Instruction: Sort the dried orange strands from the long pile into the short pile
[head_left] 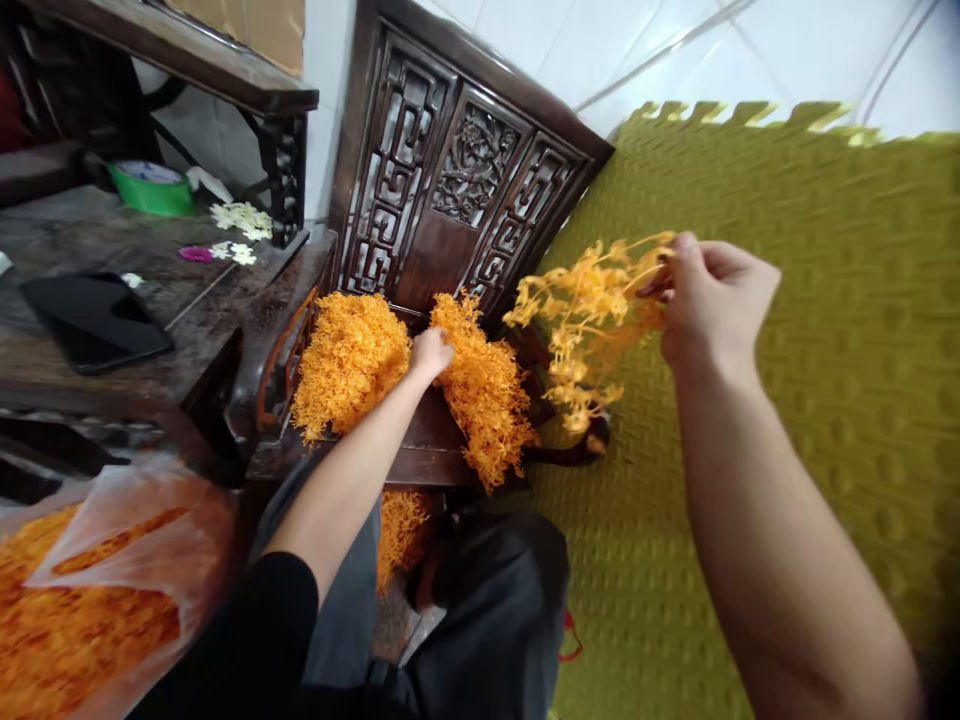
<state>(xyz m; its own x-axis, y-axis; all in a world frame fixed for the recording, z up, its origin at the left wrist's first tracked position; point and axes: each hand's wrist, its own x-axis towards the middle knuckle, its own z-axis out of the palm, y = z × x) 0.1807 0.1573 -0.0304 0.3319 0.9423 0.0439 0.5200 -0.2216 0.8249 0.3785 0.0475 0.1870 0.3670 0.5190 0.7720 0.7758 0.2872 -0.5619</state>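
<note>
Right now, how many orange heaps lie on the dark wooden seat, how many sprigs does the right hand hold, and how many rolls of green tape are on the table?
Orange heaps on the seat: 2
Sprig bunch in right hand: 1
Green tape roll: 1
Total: 4

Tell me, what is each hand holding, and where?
The right hand pinches a yellow sprig at its stem end. The left hand reaches between two orange heaps; its grip cannot be told.

Two orange flower heaps point(349, 360) — one yellow sprig bunch point(581, 320) — one tape roll point(150, 187).
</note>
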